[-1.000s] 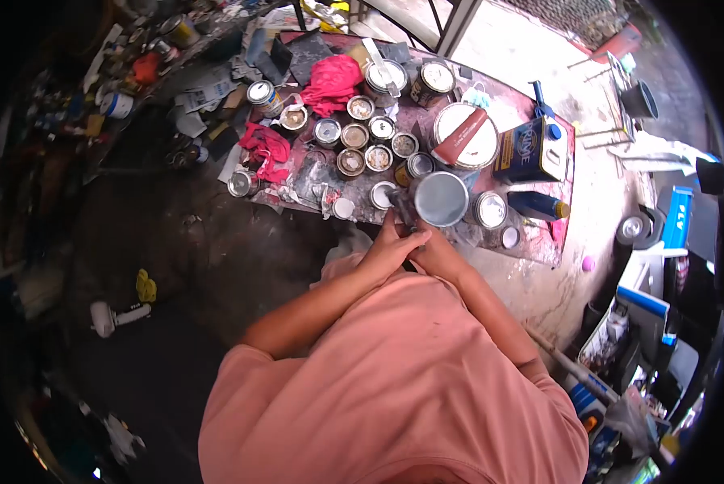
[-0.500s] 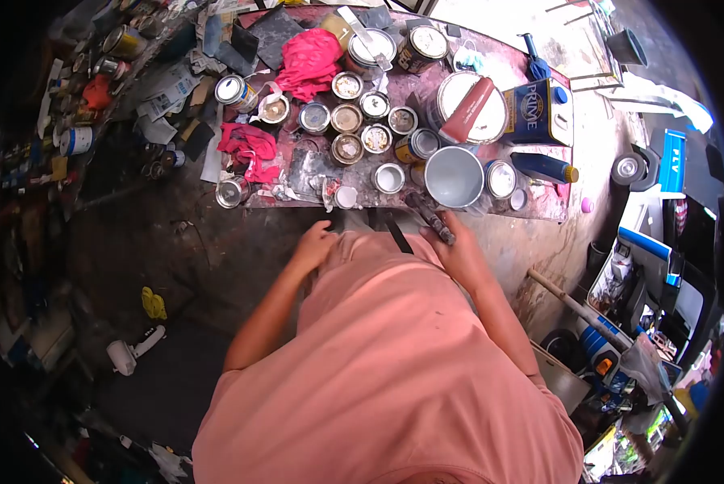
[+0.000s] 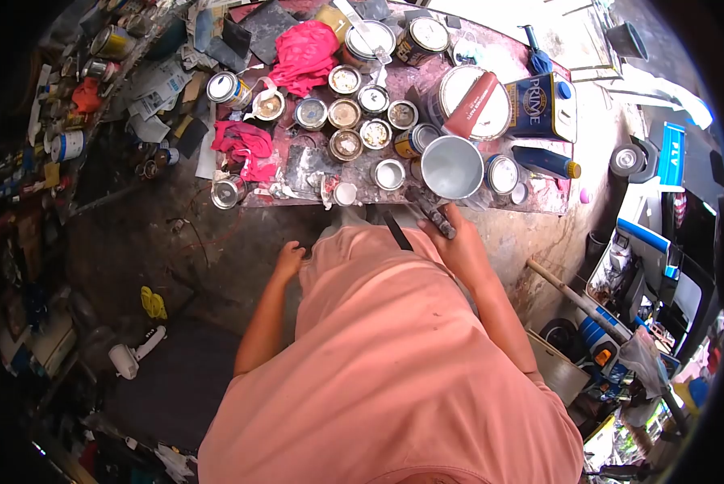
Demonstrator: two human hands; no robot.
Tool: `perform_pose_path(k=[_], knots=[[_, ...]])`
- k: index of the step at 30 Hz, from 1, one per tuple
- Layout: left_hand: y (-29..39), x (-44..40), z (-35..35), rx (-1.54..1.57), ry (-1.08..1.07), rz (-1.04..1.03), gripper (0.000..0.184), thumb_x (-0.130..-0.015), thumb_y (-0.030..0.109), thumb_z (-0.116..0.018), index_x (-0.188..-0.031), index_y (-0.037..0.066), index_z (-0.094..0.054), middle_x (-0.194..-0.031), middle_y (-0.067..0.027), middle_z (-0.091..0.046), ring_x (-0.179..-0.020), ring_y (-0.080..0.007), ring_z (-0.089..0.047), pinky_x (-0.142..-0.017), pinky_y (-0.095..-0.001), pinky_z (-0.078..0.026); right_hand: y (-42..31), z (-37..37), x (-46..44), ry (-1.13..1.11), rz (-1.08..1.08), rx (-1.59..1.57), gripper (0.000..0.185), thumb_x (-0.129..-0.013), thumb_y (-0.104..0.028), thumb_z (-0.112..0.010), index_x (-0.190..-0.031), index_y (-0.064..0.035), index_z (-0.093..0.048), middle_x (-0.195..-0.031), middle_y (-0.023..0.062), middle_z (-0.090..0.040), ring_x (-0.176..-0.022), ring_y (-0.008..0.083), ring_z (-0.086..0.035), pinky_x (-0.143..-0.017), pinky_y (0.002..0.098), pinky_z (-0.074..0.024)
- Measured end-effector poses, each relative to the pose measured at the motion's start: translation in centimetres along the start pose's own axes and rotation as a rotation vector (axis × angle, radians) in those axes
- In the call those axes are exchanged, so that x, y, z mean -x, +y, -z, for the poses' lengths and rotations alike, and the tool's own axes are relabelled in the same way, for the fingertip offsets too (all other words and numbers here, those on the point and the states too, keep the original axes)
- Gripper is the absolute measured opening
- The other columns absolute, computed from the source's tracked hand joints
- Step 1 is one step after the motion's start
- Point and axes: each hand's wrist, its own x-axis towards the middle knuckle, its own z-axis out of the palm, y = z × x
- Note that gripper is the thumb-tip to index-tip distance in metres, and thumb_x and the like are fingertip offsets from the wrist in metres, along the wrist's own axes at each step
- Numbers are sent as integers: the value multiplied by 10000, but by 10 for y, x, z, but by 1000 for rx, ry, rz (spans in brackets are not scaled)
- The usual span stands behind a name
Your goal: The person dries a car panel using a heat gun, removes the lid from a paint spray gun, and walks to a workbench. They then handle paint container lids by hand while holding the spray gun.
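Observation:
Down by the left side of the pink shirt hangs my left hand (image 3: 291,258), its fingers loosely apart and nothing visible in them. My right hand (image 3: 462,239) is closed round a dark, stained tool (image 3: 437,219) at the table's front edge. The tool's far end points toward a grey-white cup (image 3: 452,167), and whether they touch is unclear. Left of the cup is a small open can (image 3: 389,174) with pale contents; to its right stands another can (image 3: 502,175).
The stained table (image 3: 297,165) bears several small cans, pink cloths (image 3: 305,58), a large can (image 3: 473,103) with a red-brown tube on it, and a blue PRIME tin (image 3: 539,106). A pole (image 3: 575,298) leans at the right. A white device (image 3: 134,353) lies lower left.
My hands were together in front of the shirt and have parted. The left moved down and left to my side; the right moved right with the tool. The view has shifted.

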Motion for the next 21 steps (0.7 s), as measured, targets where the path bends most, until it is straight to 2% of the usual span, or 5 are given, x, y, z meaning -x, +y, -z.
perform_pose_path(k=[6, 15, 18, 19, 21], knots=[[30, 16, 7, 62, -77, 70, 465, -960, 226, -686, -1359, -6, -625, -1119, -143, -724, -971, -174, -665, -842, -312, -531, -4, 4, 2, 12, 42, -2, 415, -923, -310, -783, -1158, -13, -613, -1011, 269, -732, -940, 488, -684, -762, 520, -539], [132, 32, -24, 689, -233, 47, 343, -945, 165, -682, -1257, 23, -707, -1135, -45, -721, -1044, -138, -641, -957, -289, -493, -4, 6, 2, -24, -1, 46, 456, -919, -344, -783, -1222, -43, -621, -1026, 247, -744, -932, 465, -700, -773, 509, -554], [146, 29, -46, 663, -177, 16, 332, -953, 163, -674, -1249, 16, -707, -1136, -54, -723, -1072, -140, -638, -989, -281, -481, -6, 9, 3, -48, -25, 41, 473, -921, -351, -780, -1254, -55, -621, -1033, 240, -747, -933, 457, -705, -783, 504, -556], [147, 26, -53, 687, -160, -26, 406, -988, 222, -662, -1333, 10, -640, -1176, -70, -718, -1108, -157, -650, -1012, -293, -485, -4, 11, 3, -43, -19, 30, 476, -923, -351, -778, -1262, -57, -620, -1034, 237, -749, -935, 453, -707, -785, 502, -556], [151, 22, -64, 706, -50, -37, 402, -998, 228, -654, -1350, 34, -627, -1153, -58, -716, -1082, -150, -651, -971, -299, -494, 0, 12, 3, -35, -8, 9, 483, -926, -352, -775, -1279, -62, -617, -1035, 232, -751, -937, 446, -711, -789, 499, -556]])
